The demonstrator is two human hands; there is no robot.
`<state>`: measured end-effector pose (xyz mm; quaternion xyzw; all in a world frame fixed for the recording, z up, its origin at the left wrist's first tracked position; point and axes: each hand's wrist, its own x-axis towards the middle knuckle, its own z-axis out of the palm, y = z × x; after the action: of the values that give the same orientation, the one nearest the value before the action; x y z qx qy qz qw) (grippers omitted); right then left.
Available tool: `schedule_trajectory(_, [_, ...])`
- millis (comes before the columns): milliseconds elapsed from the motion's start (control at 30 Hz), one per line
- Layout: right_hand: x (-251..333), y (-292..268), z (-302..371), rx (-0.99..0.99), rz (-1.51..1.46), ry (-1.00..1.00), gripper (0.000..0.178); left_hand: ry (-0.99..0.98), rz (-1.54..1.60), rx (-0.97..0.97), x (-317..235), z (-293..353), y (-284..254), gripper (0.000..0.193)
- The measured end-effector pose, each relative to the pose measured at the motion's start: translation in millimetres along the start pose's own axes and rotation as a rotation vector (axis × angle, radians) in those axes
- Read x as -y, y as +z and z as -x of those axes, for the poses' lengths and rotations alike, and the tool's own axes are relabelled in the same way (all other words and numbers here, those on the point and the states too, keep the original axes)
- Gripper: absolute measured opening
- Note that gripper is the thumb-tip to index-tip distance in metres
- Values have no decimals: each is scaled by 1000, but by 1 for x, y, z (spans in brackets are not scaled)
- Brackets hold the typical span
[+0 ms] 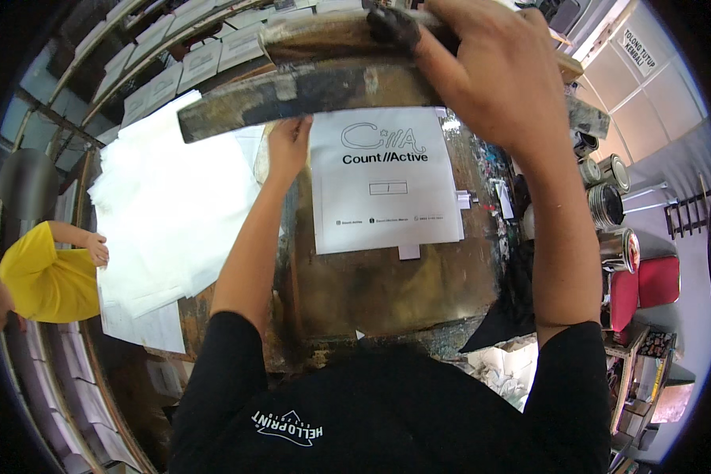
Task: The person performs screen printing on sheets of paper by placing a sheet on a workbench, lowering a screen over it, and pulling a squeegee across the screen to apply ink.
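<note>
My right hand (490,67) is closed over a worn, ink-stained wooden frame (308,99), which is raised and tilted above the table's far side. Something black covers or stains its thumb tip. A second brown bar (332,35) lies just behind the frame's near edge, partly under that hand. Below is a white sheet (387,205) with black print, flat on a stained brown board (371,284). My left hand (291,146) reaches to the sheet's upper left corner, its fingers closed at the edge; the frame partly hides that spot.
A big stack of white sheets (174,213) lies on the left. Beyond it stands a person in a yellow shirt (47,272), a hand near the stack. Racks with printed sheets (201,63) fill the back left. Several cans (606,207) and a red chair (657,282) are at right.
</note>
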<state>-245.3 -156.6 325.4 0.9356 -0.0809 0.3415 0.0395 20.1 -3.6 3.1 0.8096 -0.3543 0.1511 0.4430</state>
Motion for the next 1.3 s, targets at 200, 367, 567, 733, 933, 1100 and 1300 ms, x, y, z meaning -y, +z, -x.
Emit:
schedule_trajectory(200, [-9,1,-23,133,-53,98,71,251,-301,15,20,-32,61,24])
schedule_trajectory(367, [29,-26,-47,394,-38,484,65,-80,-8,-76,-15,15,-12,23])
schedule_trajectory(567, [-7,11,2,-76,67,-56,46,-543,-212,-352,9,165,-165,26])
schedule_trajectory(733, [-37,38,35,-59,94,-50,48,-576,-481,-575,58,249,-295,29])
schedule_trajectory(933, [-15,25,32,-105,61,-93,48,-437,-659,-680,15,208,-311,27])
schedule_trajectory(1100, [-19,30,38,-90,74,-93,45,-197,-431,172,-32,191,-159,51])
schedule_trajectory(1300, [-10,23,35,-70,104,-108,47,-37,-545,544,-83,189,-115,116])
